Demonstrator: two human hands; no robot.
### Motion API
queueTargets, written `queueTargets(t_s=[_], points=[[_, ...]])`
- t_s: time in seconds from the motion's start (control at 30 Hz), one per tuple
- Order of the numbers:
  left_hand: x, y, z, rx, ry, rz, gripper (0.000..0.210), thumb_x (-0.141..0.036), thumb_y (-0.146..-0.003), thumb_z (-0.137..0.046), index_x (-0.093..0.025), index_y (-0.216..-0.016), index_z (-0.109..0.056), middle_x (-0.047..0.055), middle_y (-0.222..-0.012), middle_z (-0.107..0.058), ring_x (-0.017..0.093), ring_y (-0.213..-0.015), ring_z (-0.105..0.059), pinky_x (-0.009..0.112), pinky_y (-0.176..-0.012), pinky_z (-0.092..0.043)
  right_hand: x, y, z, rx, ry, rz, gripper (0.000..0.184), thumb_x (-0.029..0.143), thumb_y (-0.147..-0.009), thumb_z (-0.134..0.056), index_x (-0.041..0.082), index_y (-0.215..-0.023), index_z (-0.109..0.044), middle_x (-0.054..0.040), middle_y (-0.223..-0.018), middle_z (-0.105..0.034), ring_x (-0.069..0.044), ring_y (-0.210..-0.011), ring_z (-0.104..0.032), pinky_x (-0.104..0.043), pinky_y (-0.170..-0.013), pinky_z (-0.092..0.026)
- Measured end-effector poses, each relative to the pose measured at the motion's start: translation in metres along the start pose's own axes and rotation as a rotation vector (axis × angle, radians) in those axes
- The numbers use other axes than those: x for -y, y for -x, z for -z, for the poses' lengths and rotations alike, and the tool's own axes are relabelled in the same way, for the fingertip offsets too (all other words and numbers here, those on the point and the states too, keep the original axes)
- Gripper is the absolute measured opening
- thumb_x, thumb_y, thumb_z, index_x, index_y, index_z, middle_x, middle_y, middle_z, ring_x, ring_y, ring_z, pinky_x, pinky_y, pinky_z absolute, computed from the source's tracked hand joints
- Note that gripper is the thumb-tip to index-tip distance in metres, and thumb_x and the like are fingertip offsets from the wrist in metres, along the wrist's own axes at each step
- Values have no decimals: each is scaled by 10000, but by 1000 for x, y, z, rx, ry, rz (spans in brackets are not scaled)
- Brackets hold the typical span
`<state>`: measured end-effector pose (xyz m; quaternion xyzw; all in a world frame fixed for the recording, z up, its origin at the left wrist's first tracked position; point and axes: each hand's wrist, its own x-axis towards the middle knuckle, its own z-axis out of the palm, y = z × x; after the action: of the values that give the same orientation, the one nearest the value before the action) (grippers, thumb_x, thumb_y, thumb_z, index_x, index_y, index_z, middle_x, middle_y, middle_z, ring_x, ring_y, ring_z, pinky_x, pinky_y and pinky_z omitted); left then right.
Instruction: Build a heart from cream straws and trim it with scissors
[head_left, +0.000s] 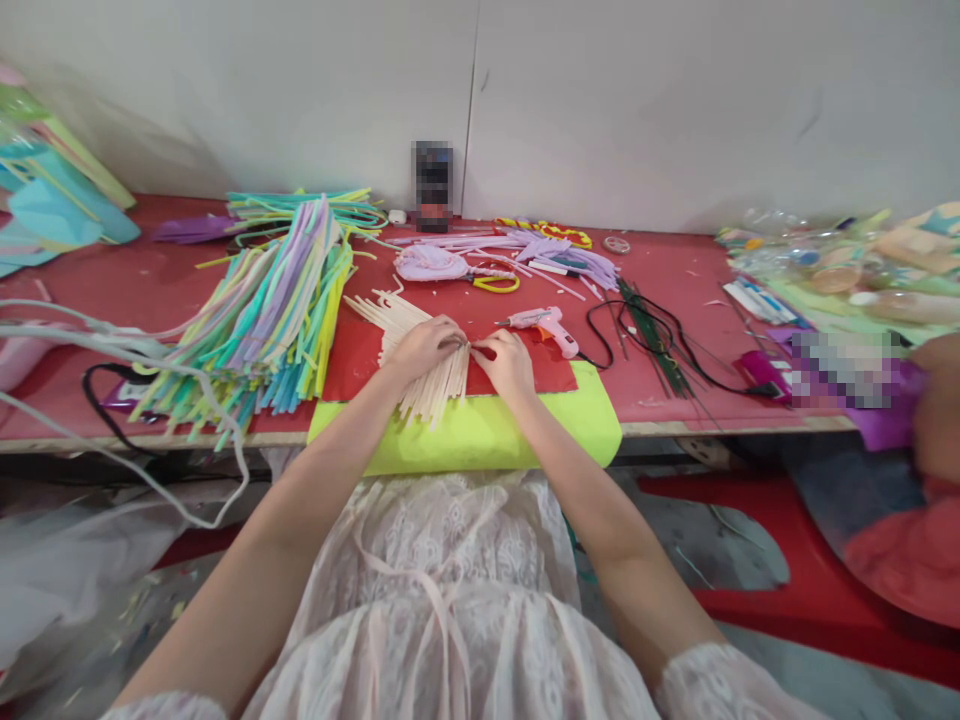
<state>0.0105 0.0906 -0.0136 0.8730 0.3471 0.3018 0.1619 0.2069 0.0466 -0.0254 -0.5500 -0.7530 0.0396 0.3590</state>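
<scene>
A fan of cream pipe cleaners (435,393) lies on a red sheet (352,360) in front of me. My left hand (429,348) rests over its middle, with thumb and fingers closed at the right edge of the bundle. From the other side, my right hand (508,362) pinches at that same edge, and its fingertips almost meet those of the left. What they grip there is small and partly covered, seemingly one of the cream stems. Just beyond my right hand, a pink glue gun (551,328) lies on its side, its nozzle pointing left.
Multicoloured pipe cleaners (262,310) are heaped at left, beside white cables (217,400). Behind the work lie yellow-handled scissors (496,283) and lilac pipe cleaners (574,258). Dark green stems (652,335) and a black cord lie at right. Another person's arm (937,410) shows at far right.
</scene>
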Motion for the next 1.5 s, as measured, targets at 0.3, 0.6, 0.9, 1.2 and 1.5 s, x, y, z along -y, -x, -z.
queueTargets(t_s=[0.3, 0.6, 0.9, 1.2, 1.5], points=[[-1, 0, 0, -4, -9, 0, 196, -256, -912, -535, -226, -1025, -693, 48, -1010, -636, 180, -975, -602, 343, -918, -481, 0, 0, 0, 9, 6, -8, 148, 289, -865, -650, 220, -947, -753, -58, -918, -670, -213, -902, -597, -333, -816, -482], [-1, 1, 0, -1, -7, -7, 197, -262, -919, -533, -231, -1024, -695, 48, -1023, -643, 178, -984, -603, 338, -929, -474, 1, 0, 1, 17, 10, -15, 157, 293, -874, -636, 221, -949, -754, -64, -922, -666, -218, -898, -600, -345, -832, -491], [0, 1, -1, -14, 2, -5, 193, -254, -915, -546, -221, -1022, -704, 52, -1010, -638, 171, -960, -608, 328, -909, -479, 0, 0, 1, 16, 6, -6, 161, 297, -871, -642, 210, -954, -748, -62, -931, -667, -219, -914, -603, -341, -839, -488], [2, 0, -2, -14, 19, 3, 180, -255, -902, -566, -233, -1006, -712, 51, -1001, -638, 173, -955, -609, 335, -896, -486, 1, 1, 2, 17, 17, 3, 164, 291, -870, -638, 211, -960, -748, -67, -934, -663, -226, -918, -588, -346, -831, -484], [-2, 1, 1, -10, 28, 12, 186, -255, -905, -557, -230, -1005, -711, 49, -1005, -639, 175, -961, -609, 341, -907, -484, 6, 9, 7, 39, 102, 73, 283, 369, -899, -585, 207, -1074, -736, -88, -1001, -632, -238, -941, -542, -379, -882, -461]])
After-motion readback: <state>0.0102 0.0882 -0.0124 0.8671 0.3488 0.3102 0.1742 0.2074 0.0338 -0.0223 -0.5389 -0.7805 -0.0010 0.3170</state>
